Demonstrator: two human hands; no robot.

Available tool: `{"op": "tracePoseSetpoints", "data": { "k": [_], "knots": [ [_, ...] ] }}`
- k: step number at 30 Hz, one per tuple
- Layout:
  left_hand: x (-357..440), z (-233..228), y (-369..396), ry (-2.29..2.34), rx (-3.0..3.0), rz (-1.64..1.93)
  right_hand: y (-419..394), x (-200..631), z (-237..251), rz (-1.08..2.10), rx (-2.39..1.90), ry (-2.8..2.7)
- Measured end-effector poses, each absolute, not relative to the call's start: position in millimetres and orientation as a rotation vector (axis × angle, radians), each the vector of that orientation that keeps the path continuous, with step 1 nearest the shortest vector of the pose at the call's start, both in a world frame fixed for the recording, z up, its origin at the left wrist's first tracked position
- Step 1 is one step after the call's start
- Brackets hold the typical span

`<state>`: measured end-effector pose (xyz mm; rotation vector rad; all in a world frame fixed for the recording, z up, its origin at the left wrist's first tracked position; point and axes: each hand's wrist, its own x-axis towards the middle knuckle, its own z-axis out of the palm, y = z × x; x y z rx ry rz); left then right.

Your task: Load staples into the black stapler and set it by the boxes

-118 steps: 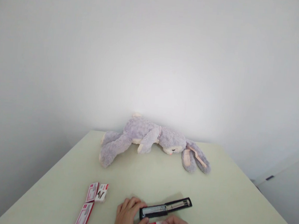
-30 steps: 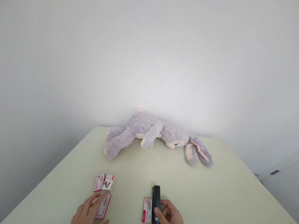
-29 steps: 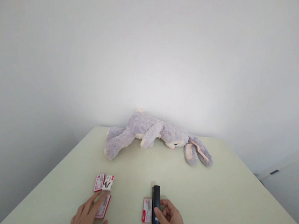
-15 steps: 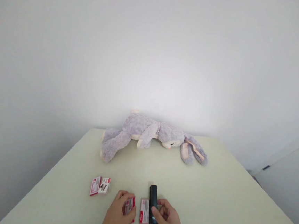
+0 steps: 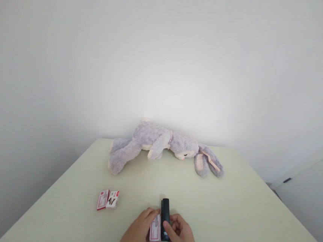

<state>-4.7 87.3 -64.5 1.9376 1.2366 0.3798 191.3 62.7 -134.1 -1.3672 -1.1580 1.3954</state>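
Observation:
Near the front of the table, my left hand (image 5: 142,232) is closed around a small red-and-white box (image 5: 155,229), thumb at its near end and fingers at its far end. Another similar box that lay in this spot is now out of sight, apparently beneath it. Right beside the held box a black stapler (image 5: 165,219) lies lengthwise, pointing away from me. My right hand (image 5: 180,233) grips the stapler's near half, with the thumb on top and the fingers curled along its right side.
To the left, a red-and-white box (image 5: 103,199) and a small white box with a dark picture (image 5: 112,200) lie side by side. A grey plush rabbit (image 5: 151,137) lies along the back of the pale table (image 5: 244,211), against the wall.
My left hand has moved right, bringing its box over to where the other box lay by the stapler. My right hand has stayed on the stapler.

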Motion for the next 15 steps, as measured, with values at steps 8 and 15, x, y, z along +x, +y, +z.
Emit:
{"op": "tracePoseSetpoints", "data": {
  "k": [8,15],
  "knots": [
    [-2.5,-68.3,77.8,1.284,1.923,0.508,61.2,190.4,-131.5,1.371,-1.378,-1.18],
    [-128.4,-63.9,118.6,1.988,1.704,1.142,61.8,190.9,-135.6,1.355,-1.417,-1.163]
  ]
}}
